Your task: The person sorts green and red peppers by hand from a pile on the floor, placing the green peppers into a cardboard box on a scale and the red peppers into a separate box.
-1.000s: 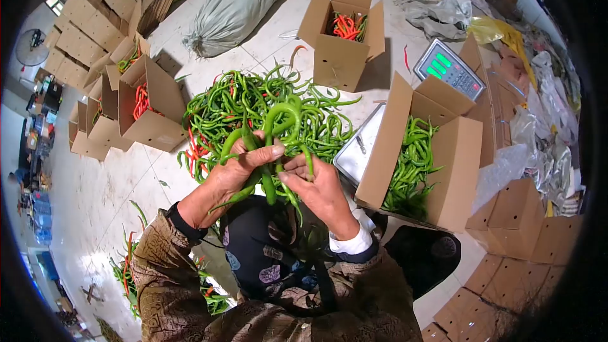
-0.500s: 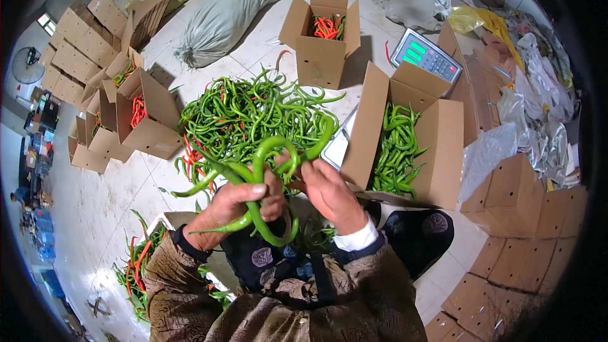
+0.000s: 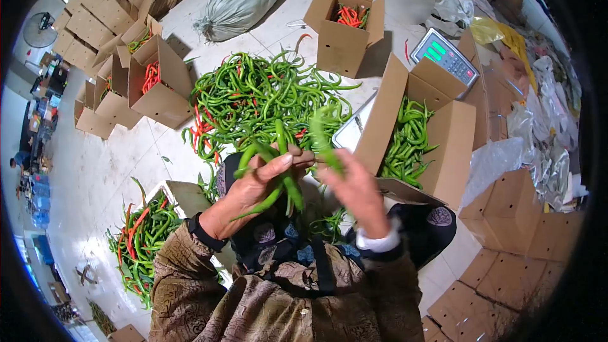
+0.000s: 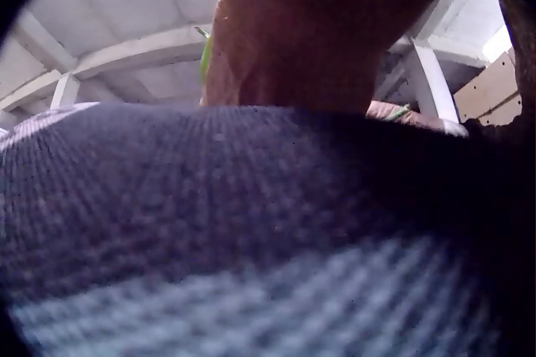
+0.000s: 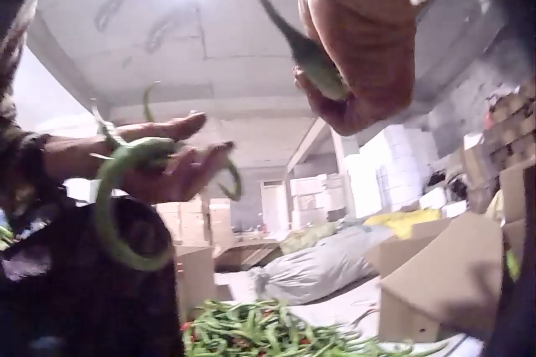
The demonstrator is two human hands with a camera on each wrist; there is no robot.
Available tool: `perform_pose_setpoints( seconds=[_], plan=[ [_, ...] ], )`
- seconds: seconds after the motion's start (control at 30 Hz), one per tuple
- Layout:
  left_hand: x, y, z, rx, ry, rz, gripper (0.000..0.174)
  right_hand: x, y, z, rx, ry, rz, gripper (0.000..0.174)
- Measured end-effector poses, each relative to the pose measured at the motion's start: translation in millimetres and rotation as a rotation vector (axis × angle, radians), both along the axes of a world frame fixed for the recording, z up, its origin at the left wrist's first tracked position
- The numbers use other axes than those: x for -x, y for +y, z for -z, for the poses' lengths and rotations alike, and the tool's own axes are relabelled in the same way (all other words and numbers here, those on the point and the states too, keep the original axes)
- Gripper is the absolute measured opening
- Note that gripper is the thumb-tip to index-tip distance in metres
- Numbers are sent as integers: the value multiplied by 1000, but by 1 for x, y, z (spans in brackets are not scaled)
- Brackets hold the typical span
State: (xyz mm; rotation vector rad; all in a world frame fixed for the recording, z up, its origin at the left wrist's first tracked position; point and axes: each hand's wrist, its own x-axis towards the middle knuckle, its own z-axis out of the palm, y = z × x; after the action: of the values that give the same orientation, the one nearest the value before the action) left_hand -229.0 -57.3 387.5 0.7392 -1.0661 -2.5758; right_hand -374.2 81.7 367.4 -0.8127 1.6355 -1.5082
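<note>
In the head view my left hand holds a small bunch of long green chili peppers, thumb across them. In the right wrist view a curled pepper hangs from that hand. My right hand, blurred, pinches a single green chili pepper just right of the bunch; the right wrist view shows this pepper sticking out from its fingers. Beyond both hands spreads a heap of mostly green peppers. The left wrist view is mostly dark knit cuff, with the fingers hidden.
To the right, an open carton of green peppers stands beside a scale display. Another carton with red peppers is behind the heap, more cartons at left. A white foam box sits by my left forearm.
My right hand has moved away to the right with one pepper between its fingers. The peppers in my left hand have shifted to a more upright bunch. The head view has tilted slightly.
</note>
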Motion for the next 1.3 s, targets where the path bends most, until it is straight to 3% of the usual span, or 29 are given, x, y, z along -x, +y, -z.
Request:
perform_pose_setpoints(
  seconds=[0.03,0.07,0.13,0.17,0.2,0.27,0.33,0.4,0.43,0.47,0.53,0.67,0.73,0.8,0.87,0.93,1.0,1.03,1.13,1.2,1.27,1.3],
  plan=[
    [3,3,11,11,49,10,47,-15,-4,-14,-36,-73,-59,48],
    [4,11,10,-24,-16,-9,49,-31,-10,4,6,0,-8,49],
    [2,23,13,51,-19,48,52,-46,-20,38,204,-133,42,45],
    [1,29,4,-29,-17,23,49,-36,-12,39,80,-33,-9,38],
    [-1,28,5,-33,-16,30,49,-35,-6,39,186,-265,-10,38],
    [-9,21,11,195,-155,129,41,-25,2,6,60,-372,-31,34],
    [-10,26,17,270,-155,103,35,-25,5,13,-12,-321,-29,30],
    [-10,27,18,450,-205,113,33,-24,7,29,91,-590,-63,27],
    [-9,26,13,428,-214,61,33,-25,7,26,193,-823,-14,25],
    [-9,26,5,404,-224,14,33,-17,7,38,118,-735,87,27],
    [-12,20,-16,290,-215,-148,34,-11,17,45,225,-842,172,33],
    [-24,-19,-6,360,-53,-446,23,-5,33,59,348,-745,128,35],
    [-21,-21,-9,400,-45,-474,29,-4,38,55,331,-748,35,35],
    [-9,-8,-17,451,-110,-406,34,-10,37,47,314,-728,16,31],
    [-2,16,-20,615,-242,-100,43,-15,31,32,156,-563,-18,32],
    [3,48,8,797,-277,93,45,-33,24,14,45,-420,72,37],
    [10,71,34,622,-119,-10,50,-42,25,22,178,-508,179,41],
    [12,74,18,518,-122,67,53,-40,29,41,215,-526,173,40],
    [15,78,7,890,-134,148,50,-30,38,33,247,-347,111,31],
    [21,72,-7,1028,-105,182,48,-18,44,-3,288,-385,110,31],
    [24,62,-36,1240,-70,172,46,5,60,-48,149,-278,144,32],
    [23,56,-48,1108,-45,168,44,21,69,-65,146,-196,198,32]
  ],
)
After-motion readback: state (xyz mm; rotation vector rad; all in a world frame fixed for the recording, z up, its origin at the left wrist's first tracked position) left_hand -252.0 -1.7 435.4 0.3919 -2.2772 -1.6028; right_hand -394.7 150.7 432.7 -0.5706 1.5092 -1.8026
